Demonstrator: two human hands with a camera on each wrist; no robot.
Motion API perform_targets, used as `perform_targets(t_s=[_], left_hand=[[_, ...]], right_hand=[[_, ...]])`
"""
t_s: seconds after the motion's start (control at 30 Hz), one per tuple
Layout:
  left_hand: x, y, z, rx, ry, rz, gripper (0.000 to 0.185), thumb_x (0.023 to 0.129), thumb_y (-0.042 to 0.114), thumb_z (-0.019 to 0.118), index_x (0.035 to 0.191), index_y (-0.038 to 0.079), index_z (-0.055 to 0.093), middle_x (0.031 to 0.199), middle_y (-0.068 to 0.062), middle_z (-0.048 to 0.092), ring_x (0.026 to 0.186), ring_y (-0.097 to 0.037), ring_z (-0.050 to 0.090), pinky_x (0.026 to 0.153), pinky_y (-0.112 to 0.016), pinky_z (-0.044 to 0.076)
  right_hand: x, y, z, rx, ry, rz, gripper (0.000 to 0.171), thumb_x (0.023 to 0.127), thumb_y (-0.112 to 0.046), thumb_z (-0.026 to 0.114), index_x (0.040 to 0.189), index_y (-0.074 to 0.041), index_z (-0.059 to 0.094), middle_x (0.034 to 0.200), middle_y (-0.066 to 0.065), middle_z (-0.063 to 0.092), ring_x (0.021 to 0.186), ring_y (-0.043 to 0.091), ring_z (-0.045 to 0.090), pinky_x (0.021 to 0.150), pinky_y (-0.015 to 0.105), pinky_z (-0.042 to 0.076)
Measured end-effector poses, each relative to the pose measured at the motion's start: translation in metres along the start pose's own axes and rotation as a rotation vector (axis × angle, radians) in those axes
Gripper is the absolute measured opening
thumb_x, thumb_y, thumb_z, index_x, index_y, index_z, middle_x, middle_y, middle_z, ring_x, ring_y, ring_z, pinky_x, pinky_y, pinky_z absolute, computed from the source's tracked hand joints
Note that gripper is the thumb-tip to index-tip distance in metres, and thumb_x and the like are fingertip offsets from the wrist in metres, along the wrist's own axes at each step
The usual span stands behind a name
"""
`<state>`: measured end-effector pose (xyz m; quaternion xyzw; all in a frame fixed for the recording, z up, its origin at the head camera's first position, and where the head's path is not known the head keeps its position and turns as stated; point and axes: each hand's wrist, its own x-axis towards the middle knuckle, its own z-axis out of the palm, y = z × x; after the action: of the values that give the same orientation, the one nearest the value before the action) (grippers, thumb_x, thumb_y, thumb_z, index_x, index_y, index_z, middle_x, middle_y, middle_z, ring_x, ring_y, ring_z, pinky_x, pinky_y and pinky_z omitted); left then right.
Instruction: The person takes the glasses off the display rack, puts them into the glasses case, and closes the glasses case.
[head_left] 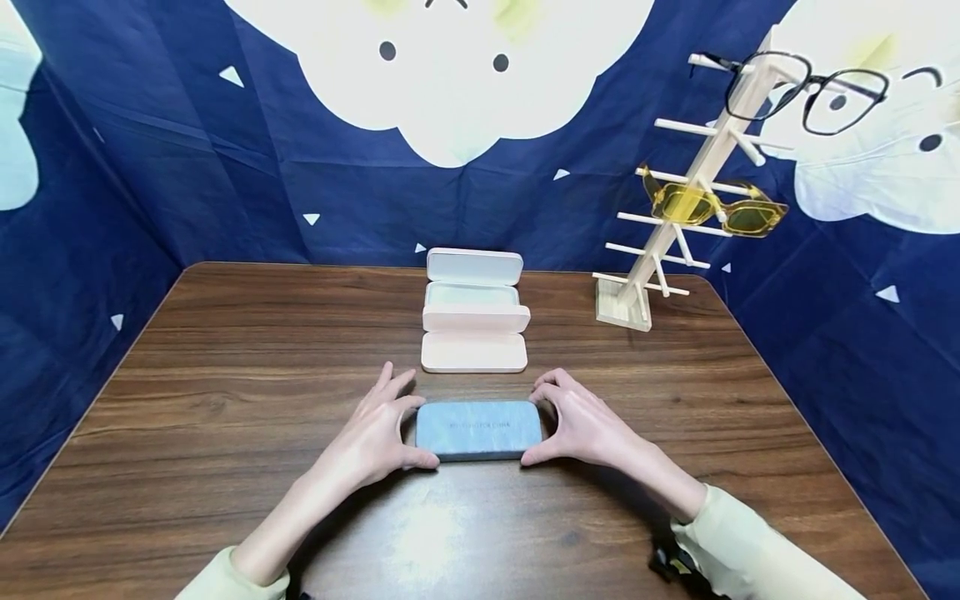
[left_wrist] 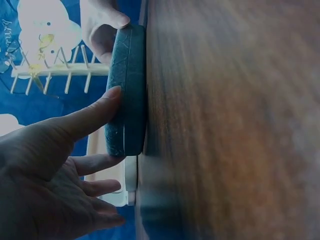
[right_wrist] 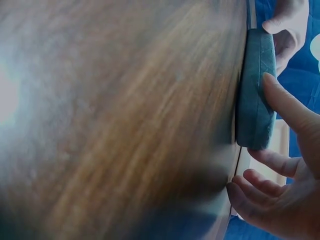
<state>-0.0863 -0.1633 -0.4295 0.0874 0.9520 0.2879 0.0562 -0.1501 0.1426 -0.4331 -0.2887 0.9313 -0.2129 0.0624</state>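
A closed blue glasses case [head_left: 478, 428] lies flat on the wooden table [head_left: 225, 392], near the front middle. My left hand [head_left: 378, 433] holds its left end: the thumb [left_wrist: 92, 115] presses the near edge and one finger reaches the far corner, while the other fingers spread past it. At the right end, my right hand [head_left: 581, 425] grips the case [right_wrist: 255, 95] with its thumb [right_wrist: 285, 107] on the near edge and curled fingers round the far corner. The case [left_wrist: 127, 90] rests on the tabletop in both wrist views.
Just behind the blue case sit two white glasses cases, a closed one [head_left: 474, 342] and an open one [head_left: 472, 279] behind it. A wooden rack [head_left: 675, 225] at the back right carries yellow sunglasses [head_left: 712, 207] and black-framed glasses [head_left: 813, 92]. Blue patterned cloth walls the table in.
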Motion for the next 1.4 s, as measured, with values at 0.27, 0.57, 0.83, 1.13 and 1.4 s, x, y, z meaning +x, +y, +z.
perform_targets(t_s=[0.27,0.57,0.83,1.13,1.4], left_hand=[[-0.004,0.005,0.002,0.004,0.009,0.014,0.081,0.068,0.042,0.095,0.129,-0.003,0.067,0.162,-0.021,0.040,0.158,-0.047,0.015,0.119,-0.070,0.027],[-0.006,0.009,0.004,-0.013,0.001,0.007,0.080,0.069,0.042,0.094,0.129,-0.003,0.066,0.163,-0.020,0.039,0.158,-0.046,0.014,0.121,-0.068,0.026],[-0.006,0.010,0.003,-0.022,-0.005,0.012,0.081,0.069,0.042,0.094,0.131,-0.003,0.065,0.165,-0.024,0.034,0.158,-0.048,0.012,0.121,-0.070,0.025],[0.000,0.014,-0.010,-0.033,0.070,0.038,0.081,0.085,0.049,0.081,0.146,0.003,0.055,0.164,-0.020,0.037,0.158,-0.045,0.020,0.117,-0.072,0.030],[0.013,0.027,-0.018,-0.090,0.164,0.069,0.065,0.090,0.047,0.077,0.143,0.013,0.059,0.148,-0.010,0.056,0.140,-0.034,0.051,0.111,-0.058,0.045]], right_hand=[[-0.005,0.002,-0.005,-0.002,-0.016,-0.022,0.067,0.059,-0.055,0.096,0.109,-0.019,0.070,0.128,0.001,0.059,0.115,0.018,0.059,0.092,0.041,0.053],[-0.007,0.003,-0.007,-0.019,-0.036,-0.023,0.068,0.059,-0.058,0.095,0.109,-0.021,0.068,0.125,-0.001,0.059,0.112,0.015,0.059,0.090,0.038,0.054],[-0.007,0.004,-0.014,0.036,-0.052,-0.003,0.067,0.063,-0.060,0.092,0.114,-0.020,0.071,0.127,-0.002,0.059,0.116,0.018,0.059,0.095,0.041,0.052],[-0.001,0.013,-0.035,0.229,0.167,-0.024,0.049,0.078,-0.035,0.090,0.119,-0.013,0.073,0.119,0.002,0.070,0.109,0.026,0.068,0.089,0.045,0.059],[0.000,0.018,-0.061,0.356,0.305,-0.005,0.028,0.096,-0.023,0.073,0.122,-0.013,0.073,0.117,0.004,0.076,0.101,0.015,0.072,0.089,0.028,0.059]])
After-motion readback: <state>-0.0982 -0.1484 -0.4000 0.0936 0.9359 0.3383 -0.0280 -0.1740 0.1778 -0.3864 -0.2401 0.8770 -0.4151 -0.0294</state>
